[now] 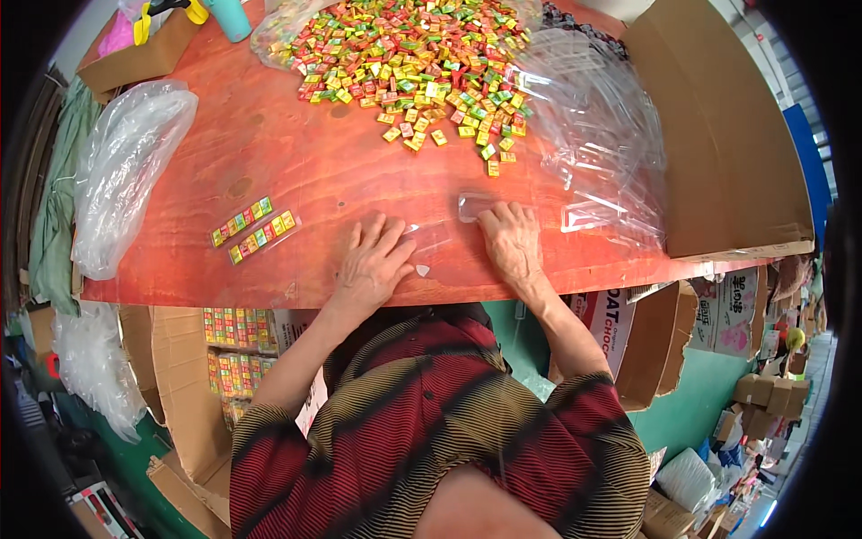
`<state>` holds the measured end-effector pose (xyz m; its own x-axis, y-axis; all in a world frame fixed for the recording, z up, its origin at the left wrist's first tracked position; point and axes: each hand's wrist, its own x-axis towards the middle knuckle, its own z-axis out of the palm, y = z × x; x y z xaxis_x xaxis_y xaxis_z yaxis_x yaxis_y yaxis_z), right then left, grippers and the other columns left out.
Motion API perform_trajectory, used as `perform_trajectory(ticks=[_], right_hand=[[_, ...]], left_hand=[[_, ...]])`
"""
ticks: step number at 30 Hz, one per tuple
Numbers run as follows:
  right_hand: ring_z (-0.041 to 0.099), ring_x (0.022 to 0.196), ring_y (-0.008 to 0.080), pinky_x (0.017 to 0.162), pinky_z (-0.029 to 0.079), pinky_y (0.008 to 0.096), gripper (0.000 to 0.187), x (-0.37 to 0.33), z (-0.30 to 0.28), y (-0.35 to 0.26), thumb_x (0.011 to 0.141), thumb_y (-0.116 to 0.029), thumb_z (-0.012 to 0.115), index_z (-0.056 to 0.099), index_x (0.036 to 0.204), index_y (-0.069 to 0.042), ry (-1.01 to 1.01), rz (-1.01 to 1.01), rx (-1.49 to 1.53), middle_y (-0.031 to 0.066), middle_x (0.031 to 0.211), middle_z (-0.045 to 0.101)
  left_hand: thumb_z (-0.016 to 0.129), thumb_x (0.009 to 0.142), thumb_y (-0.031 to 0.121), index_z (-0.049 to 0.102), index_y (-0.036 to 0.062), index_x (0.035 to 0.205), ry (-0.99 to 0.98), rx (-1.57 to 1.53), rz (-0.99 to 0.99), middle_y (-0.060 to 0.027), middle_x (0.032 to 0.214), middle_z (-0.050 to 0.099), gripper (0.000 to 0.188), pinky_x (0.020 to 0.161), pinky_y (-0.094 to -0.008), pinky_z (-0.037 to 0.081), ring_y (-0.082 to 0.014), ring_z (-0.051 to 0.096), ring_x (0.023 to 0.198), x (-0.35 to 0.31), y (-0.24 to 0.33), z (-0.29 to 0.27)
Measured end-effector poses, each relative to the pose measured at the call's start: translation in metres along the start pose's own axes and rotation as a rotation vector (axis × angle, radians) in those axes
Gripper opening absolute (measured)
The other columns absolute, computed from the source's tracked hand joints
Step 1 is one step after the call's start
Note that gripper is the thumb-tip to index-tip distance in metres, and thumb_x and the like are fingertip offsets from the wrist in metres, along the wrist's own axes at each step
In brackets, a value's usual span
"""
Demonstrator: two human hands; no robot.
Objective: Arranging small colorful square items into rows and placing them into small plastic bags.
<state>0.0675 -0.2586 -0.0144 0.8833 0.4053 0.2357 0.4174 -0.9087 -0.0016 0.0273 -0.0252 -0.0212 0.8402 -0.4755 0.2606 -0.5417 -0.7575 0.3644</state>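
My left hand (375, 258) lies on the red table (296, 153) with its fingers spread. Its fingertips are beside a see-through plastic strip (429, 236), whose outline is faint. To the right, my right hand (512, 241) has bent fingers closed at the end of a small clear plastic tray (470, 207); the thumb is partly hidden. Left of my hands, two narrow clear trays (263, 237) lie side by side, each filled with a row of small coloured boxes. A large heap of small yellow, red and green boxes (413, 63) spreads across the far side.
Nested clear trays (602, 135) are piled at the right, against a tall cardboard box (718, 135). A crumpled plastic bag (130, 180) lies at the left edge. Below the table, an open carton (184, 377) holds packed rows of boxes. A turquoise bottle (231, 18) stands far left.
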Motion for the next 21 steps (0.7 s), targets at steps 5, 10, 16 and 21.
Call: perform_trajectory(ticks=[5,10,16,21], right_hand=[[0.051,0.079,0.0250,0.070,0.040,0.0366,0.018,-0.004,-0.001,-0.006,0.069,-0.011,0.063,0.060,0.086,-0.006,0.023,-0.101,0.283,0.0067,0.083,0.055],[0.051,0.081,0.0272,0.072,0.041,0.0380,0.021,-0.010,-0.006,-0.016,0.070,-0.011,0.064,0.061,0.090,-0.005,0.041,-0.140,0.398,0.0086,0.085,0.055],[0.051,0.081,0.0297,0.073,0.041,0.0390,0.026,0.004,-0.019,-0.017,0.073,-0.015,0.063,0.059,0.096,-0.004,0.005,-0.091,0.486,0.0108,0.090,0.055],[0.036,0.116,0.0363,0.093,0.029,0.0518,0.051,0.013,-0.020,-0.041,0.072,-0.033,0.064,0.050,0.116,-0.010,-0.020,-0.242,0.386,0.0135,0.123,0.043]], left_hand=[[0.061,0.075,0.017,0.058,0.0073,0.104,0.010,-0.101,-0.066,-0.0148,0.126,0.043,0.031,0.096,-0.0529,0.027,-0.0353,0.036,0.120,-0.014,-0.010,-0.005],[0.059,0.077,0.015,0.057,0.0070,0.106,0.024,-0.041,-0.093,-0.0175,0.127,0.040,0.030,0.099,-0.0531,0.022,-0.0360,0.033,0.122,-0.024,-0.012,-0.009],[0.054,0.080,0.033,0.054,0.0055,0.107,0.196,0.037,-0.145,-0.0202,0.129,0.037,0.038,0.098,-0.0551,0.024,-0.0370,0.031,0.123,-0.025,-0.011,-0.016],[0.050,0.083,0.035,0.045,0.0057,0.122,0.281,0.355,-0.380,-0.0212,0.134,0.029,0.049,0.101,-0.0558,0.013,-0.0396,0.023,0.126,-0.035,-0.050,-0.040]])
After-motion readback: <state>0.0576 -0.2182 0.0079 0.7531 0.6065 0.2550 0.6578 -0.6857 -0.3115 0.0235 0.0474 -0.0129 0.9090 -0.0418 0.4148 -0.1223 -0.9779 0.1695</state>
